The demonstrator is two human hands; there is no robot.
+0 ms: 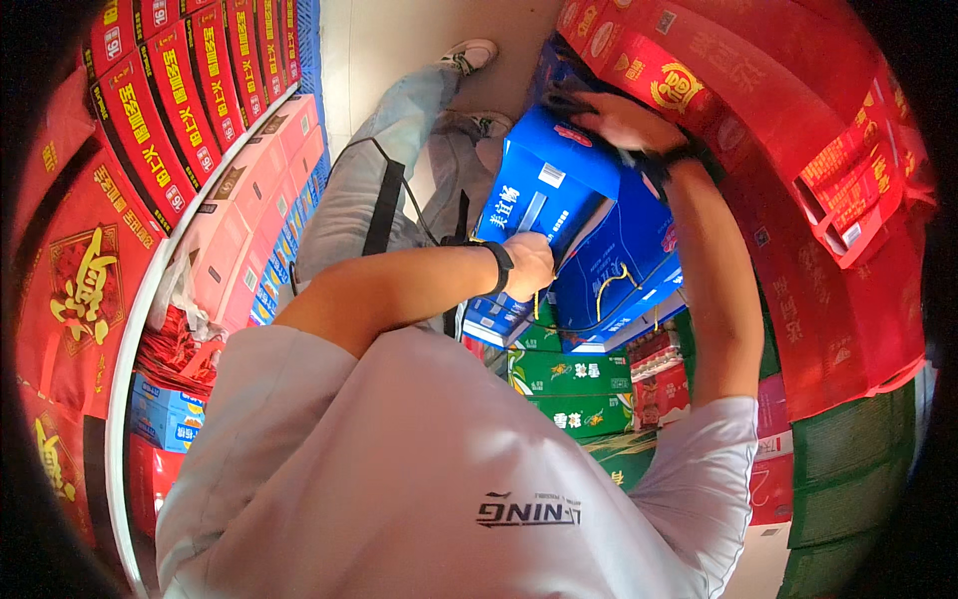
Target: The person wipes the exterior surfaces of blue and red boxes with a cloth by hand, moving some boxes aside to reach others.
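My left hand (529, 263), with a black band at the wrist, is closed in a fist against a blue gift carton (545, 168). Yellow cord shows beside the fist, though my fingers hide what they grip. The carton is tilted and bears a barcode and white writing. My right hand (625, 123) reaches over its far right corner, blurred, beside something dark that I cannot make out. Another blue carton (614, 277) with a yellow cord handle stands right behind it.
Green beer cartons (569, 373) are stacked below the blue ones. Red cartons and bags (778, 195) line the right. A white-edged shelf (123, 359) at the left holds red drink cases (161, 127), with pink boxes (247, 202) beside it. A black cable (419, 202) hangs by my legs.
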